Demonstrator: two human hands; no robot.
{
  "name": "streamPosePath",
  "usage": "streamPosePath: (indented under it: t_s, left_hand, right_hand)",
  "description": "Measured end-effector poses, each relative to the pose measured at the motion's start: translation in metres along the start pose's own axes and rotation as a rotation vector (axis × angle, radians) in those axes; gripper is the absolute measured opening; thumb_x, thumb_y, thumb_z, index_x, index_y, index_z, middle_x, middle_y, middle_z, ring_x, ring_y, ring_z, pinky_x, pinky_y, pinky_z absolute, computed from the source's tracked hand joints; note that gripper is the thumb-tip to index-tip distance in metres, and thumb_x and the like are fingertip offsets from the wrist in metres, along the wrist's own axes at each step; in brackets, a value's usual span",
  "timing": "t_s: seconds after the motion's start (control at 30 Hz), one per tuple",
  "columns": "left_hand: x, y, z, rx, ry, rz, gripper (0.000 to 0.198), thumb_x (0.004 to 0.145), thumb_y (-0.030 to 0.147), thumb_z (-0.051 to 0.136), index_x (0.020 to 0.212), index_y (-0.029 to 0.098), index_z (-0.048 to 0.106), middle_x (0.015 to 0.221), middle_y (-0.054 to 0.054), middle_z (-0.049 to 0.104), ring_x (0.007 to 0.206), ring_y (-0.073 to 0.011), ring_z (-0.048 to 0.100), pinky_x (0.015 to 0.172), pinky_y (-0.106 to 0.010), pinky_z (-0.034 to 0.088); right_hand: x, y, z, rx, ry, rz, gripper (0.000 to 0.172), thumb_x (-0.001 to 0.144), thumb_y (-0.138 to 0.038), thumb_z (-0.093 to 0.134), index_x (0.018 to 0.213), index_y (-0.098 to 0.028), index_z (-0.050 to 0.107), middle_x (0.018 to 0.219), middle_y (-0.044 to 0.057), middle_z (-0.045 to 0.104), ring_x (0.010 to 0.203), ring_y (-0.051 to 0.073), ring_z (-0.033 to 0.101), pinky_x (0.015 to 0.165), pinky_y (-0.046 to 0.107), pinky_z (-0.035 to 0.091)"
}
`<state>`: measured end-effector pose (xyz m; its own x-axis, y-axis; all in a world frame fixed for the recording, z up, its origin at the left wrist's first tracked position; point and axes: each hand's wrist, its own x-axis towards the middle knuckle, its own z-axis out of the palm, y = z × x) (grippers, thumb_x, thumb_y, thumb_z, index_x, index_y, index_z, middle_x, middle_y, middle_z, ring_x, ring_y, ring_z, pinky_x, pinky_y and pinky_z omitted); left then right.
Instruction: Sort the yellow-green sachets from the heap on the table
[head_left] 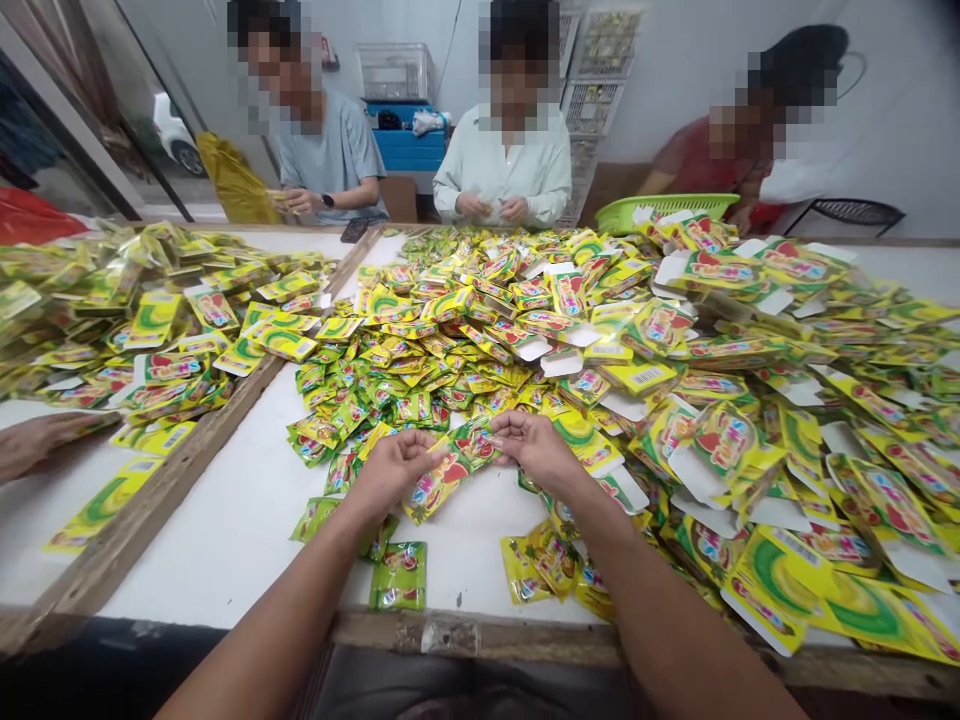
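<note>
My left hand (pixel 401 468) is closed on a small yellow printed box (pixel 433 490), held tilted above the white table. My right hand (pixel 529 445) pinches a green sachet (pixel 474 445) at the right end of that box. Whether the sachet is partly inside the box I cannot tell. Behind my hands lies a heap of green and yellow sachets (pixel 405 400). Beneath my left wrist a green sachet (pixel 399 575) lies flat near the table edge. Several yellow sachets (pixel 534 562) lie below my right wrist.
Flat and open yellow boxes (pixel 720 450) pile up on the right. Past a wooden divider (pixel 172 480), more boxes (pixel 172 320) cover the left side, where another person's hand (pixel 45 440) reaches in. Across the table are three people and a green basket (pixel 667 210).
</note>
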<state>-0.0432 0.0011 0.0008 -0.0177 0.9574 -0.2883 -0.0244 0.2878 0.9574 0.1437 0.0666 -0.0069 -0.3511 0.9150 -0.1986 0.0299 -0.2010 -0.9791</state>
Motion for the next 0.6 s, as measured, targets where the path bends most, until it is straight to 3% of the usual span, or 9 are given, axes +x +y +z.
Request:
streamPosePath:
  t_s: [0.13, 0.2, 0.3, 0.4, 0.5, 0.6]
  left_hand:
    - [0.0, 0.001, 0.003, -0.014, -0.005, -0.027, 0.048, 0.047, 0.046, 0.081, 0.075, 0.013, 0.059, 0.062, -0.001, 0.063, 0.051, -0.0103, 0.053, 0.049, -0.02, 0.039]
    - [0.001, 0.001, 0.001, -0.024, 0.037, -0.043, 0.05, 0.045, 0.045, 0.082, 0.077, 0.013, 0.059, 0.062, -0.001, 0.063, 0.051, -0.0108, 0.054, 0.049, -0.021, 0.039]
    - [0.003, 0.0, -0.006, -0.009, 0.12, -0.035, 0.051, 0.047, 0.045, 0.081, 0.081, 0.014, 0.06, 0.056, 0.002, 0.059, 0.046, -0.0098, 0.05, 0.046, -0.021, 0.036]
    - [0.005, -0.002, -0.012, 0.035, 0.156, -0.02, 0.051, 0.049, 0.043, 0.081, 0.085, 0.013, 0.061, 0.05, 0.005, 0.054, 0.043, -0.0082, 0.045, 0.044, -0.02, 0.031]
    - [0.006, -0.003, -0.015, 0.042, 0.176, -0.026, 0.049, 0.05, 0.043, 0.079, 0.086, 0.013, 0.062, 0.048, 0.007, 0.05, 0.041, -0.0073, 0.042, 0.043, -0.019, 0.028]
    - [0.006, -0.003, -0.014, 0.055, 0.185, -0.025, 0.046, 0.052, 0.042, 0.079, 0.084, 0.014, 0.062, 0.046, 0.007, 0.048, 0.04, -0.0065, 0.039, 0.042, -0.018, 0.026]
  right_hand:
    - [0.0, 0.002, -0.002, -0.212, -0.092, -0.034, 0.021, 0.06, -0.032, 0.071, 0.07, -0.016, 0.062, 0.056, -0.005, 0.051, 0.051, 0.009, 0.048, 0.051, 0.023, 0.043]
    - [-0.001, 0.003, -0.003, -0.366, -0.034, -0.126, 0.019, 0.069, -0.031, 0.064, 0.08, -0.016, 0.065, 0.061, -0.002, 0.057, 0.055, 0.011, 0.053, 0.055, 0.025, 0.045]
    - [-0.004, 0.006, -0.004, -0.669, 0.049, -0.364, 0.031, 0.075, -0.025, 0.056, 0.104, -0.017, 0.064, 0.095, 0.007, 0.067, 0.083, 0.018, 0.061, 0.076, 0.033, 0.048]
    - [-0.007, 0.009, -0.001, -0.986, -0.114, -0.519, 0.051, 0.071, -0.013, 0.056, 0.121, -0.019, 0.057, 0.125, 0.009, 0.057, 0.112, 0.023, 0.052, 0.095, 0.038, 0.041]
    - [-0.006, 0.011, -0.002, -1.097, -0.111, -0.496, 0.048, 0.074, -0.007, 0.047, 0.118, -0.02, 0.06, 0.118, 0.009, 0.062, 0.107, 0.022, 0.056, 0.094, 0.036, 0.041]
    - [0.0, 0.009, -0.008, -0.906, 0.096, -0.412, 0.036, 0.079, -0.014, 0.046, 0.109, -0.019, 0.064, 0.096, 0.008, 0.069, 0.086, 0.021, 0.062, 0.081, 0.034, 0.047]
